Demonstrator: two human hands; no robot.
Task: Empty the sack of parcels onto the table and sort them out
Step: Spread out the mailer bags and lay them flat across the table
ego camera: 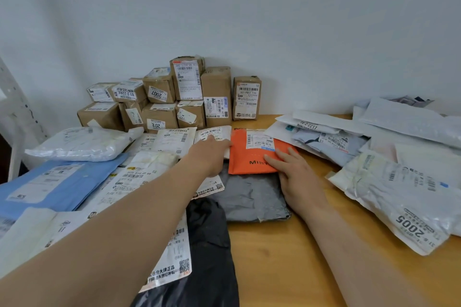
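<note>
Orange parcel partly under right hand (fingers flat).

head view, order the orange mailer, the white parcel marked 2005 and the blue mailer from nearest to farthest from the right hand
1. orange mailer: centre of the table; the right hand rests its fingers on it.
2. white parcel marked 2005: just to the right of the hand, not touching it.
3. blue mailer: far left side of the table.
</note>
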